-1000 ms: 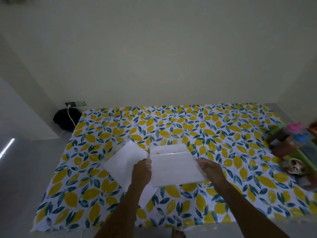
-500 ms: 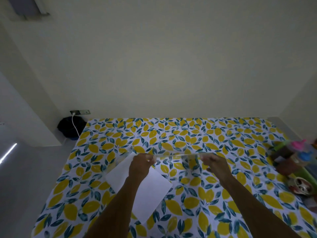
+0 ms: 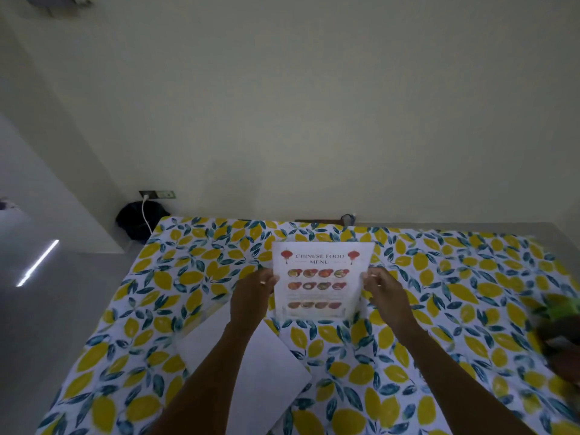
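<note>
- The person holds a menu [image 3: 321, 279] up off the table with both hands, printed side facing them. The heading reads "Chinese Food Menu", there's a red lantern in each top corner, and rows of little dish photos run underneath.
- Left hand [image 3: 252, 295] pinches the menu's left edge, thumb in front and fingers curled around behind it.
- Right hand [image 3: 384, 291] does the same on the right edge, so it's a two-sided grip about halfway down the sheet.
- The menu stands pretty much upright, above the middle of the table and not touching it.
- The tablecloth [image 3: 455, 309] is white with yellow lemons and dark teal leaves, pretty loud pattern.
- A plain white sheet [image 3: 266, 372] lies flat on the cloth under the left forearm, turned at an angle.
- Over on the right edge there's some green clutter [image 3: 561, 309], too blurry to tell what it is.
- A dark bag [image 3: 138, 221] sits on the floor by the wall, with a white cable [image 3: 145, 215] running up to the wall socket [image 3: 157, 194].
</note>
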`<state>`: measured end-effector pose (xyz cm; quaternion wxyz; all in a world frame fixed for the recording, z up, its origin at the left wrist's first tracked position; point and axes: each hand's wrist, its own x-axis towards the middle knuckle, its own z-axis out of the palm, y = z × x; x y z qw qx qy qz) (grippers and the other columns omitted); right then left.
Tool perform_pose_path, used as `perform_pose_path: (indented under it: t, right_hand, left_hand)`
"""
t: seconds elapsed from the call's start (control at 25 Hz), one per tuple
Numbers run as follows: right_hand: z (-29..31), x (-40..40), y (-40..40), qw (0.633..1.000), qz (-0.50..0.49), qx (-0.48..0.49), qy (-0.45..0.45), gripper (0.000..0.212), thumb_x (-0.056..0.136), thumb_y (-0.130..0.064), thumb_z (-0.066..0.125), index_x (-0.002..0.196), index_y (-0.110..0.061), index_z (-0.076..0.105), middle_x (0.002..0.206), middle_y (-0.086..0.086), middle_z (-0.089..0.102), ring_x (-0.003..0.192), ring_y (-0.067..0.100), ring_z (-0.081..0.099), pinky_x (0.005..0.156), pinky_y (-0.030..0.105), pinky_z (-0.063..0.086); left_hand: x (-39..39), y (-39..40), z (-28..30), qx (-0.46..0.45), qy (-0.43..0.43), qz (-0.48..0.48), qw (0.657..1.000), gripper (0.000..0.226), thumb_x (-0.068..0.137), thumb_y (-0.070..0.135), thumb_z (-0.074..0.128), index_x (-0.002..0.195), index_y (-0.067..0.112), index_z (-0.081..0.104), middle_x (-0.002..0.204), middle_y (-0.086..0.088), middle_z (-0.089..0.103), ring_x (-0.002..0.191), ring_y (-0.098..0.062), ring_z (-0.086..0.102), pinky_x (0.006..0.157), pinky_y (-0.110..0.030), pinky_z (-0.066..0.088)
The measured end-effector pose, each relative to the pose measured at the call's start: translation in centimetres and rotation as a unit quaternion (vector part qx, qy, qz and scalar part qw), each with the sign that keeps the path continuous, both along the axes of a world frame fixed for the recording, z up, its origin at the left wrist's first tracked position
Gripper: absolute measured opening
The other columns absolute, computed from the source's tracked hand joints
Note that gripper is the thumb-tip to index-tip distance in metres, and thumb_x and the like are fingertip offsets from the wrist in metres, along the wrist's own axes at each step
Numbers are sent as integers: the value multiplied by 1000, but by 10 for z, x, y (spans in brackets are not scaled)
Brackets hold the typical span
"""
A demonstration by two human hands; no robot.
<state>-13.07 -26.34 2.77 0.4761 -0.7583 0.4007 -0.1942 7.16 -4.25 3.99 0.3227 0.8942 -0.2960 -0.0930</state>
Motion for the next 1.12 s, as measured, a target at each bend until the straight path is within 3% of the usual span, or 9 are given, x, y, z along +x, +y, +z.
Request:
perform_pose_path:
  t: [0.12, 0.44, 0.72, 0.8, 0.88, 0.96, 1.04, 1.12]
  right_hand:
    - [-8, 13, -10, 1000, 2, -14, -10, 14, 93, -47, 54, 91, -36, 61, 93, -4, 71, 90, 18, 69, 78, 50, 58]
    - [-15, 18, -11, 995, 8, -97, -35, 13, 96, -37, 55, 98, -26, 62, 86, -5, 72, 79, 9, 69, 69, 42, 59]
    - [-11, 19, -12, 994, 16, -108, -15, 13, 96, -32, 56, 101, -20, 61, 85, 0, 70, 78, 17, 68, 67, 35, 56]
    - [-9, 21, -8, 994, 2, -105, -11, 15, 97, -30, 56, 102, -17, 62, 88, 1, 70, 79, 18, 66, 62, 27, 50]
    - [-5, 26, -4, 995, -27, -97, 8, 16, 96, -31, 55, 100, -17, 61, 87, 2, 69, 79, 20, 64, 62, 26, 43]
    - [-2, 29, 1, 995, -48, -88, 27, 17, 96, -32, 55, 98, -16, 61, 87, 4, 68, 79, 23, 63, 67, 27, 40]
    - [0, 30, 4, 994, -60, -78, 37, 18, 96, -30, 55, 99, -13, 61, 93, 9, 71, 84, 26, 63, 70, 29, 41]
    - [4, 29, 7, 994, -64, -79, 50, 19, 96, -29, 55, 99, -11, 62, 99, 12, 72, 91, 29, 65, 72, 29, 41]
  left_hand:
    - [6, -12, -3, -21, 17, 30, 999, 21, 95, 35, 53, 89, 20, 67, 86, 4, 71, 76, -13, 61, 69, -29, 45]
    - [11, -19, -11, 2, 13, 58, 998, 27, 93, 43, 49, 101, 26, 68, 101, 5, 74, 89, -13, 67, 79, -34, 53]
    - [8, -18, -4, 8, 6, 78, 997, 27, 92, 44, 53, 102, 26, 71, 98, 4, 74, 87, -16, 68, 76, -33, 53]
    - [6, -20, -5, -21, 34, 77, 996, 28, 91, 42, 54, 100, 22, 72, 95, 1, 76, 82, -15, 69, 77, -36, 55]
    - [5, -22, -8, -47, 51, 89, 994, 28, 90, 38, 56, 99, 18, 73, 93, -1, 76, 83, -15, 69, 80, -39, 56]
    - [2, -23, -6, -61, 51, 97, 992, 25, 90, 31, 59, 100, 13, 73, 94, -2, 76, 84, -16, 69, 79, -32, 55]
    - [-4, -22, 4, -65, 49, 77, 994, 21, 89, 22, 61, 99, 7, 71, 94, -4, 76, 79, -15, 67, 68, -18, 48]
    - [-10, -19, 13, -60, 56, 54, 995, 25, 89, 23, 63, 105, 4, 68, 100, -8, 75, 82, -18, 68, 67, -18, 48]
